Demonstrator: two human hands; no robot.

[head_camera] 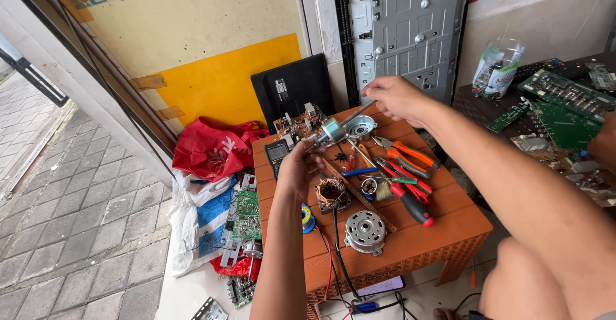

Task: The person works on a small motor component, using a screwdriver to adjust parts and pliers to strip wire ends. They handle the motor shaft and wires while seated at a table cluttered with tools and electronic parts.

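The hands held a small motor rotor (333, 129) between them above the orange surface (449, 220): the left hand (296, 169) pinched one end of its thin steel shaft, and the right hand (393, 95), at about one o'clock from it, gripped the other end, so the hands stood well apart with the pale, drum-shaped rotor suspended between them. The step looked like an inspection of the rotor, and any further turning would call for steady fingertips on the slim shaft. Below, at six o'clock, lay a copper-wound stator (332, 193) and a round, ribbed metal motor housing (365, 231); at three o'clock, orange-handled pliers (405, 153) and a red-handled screwdriver (410, 204) rested on the slatted planks.
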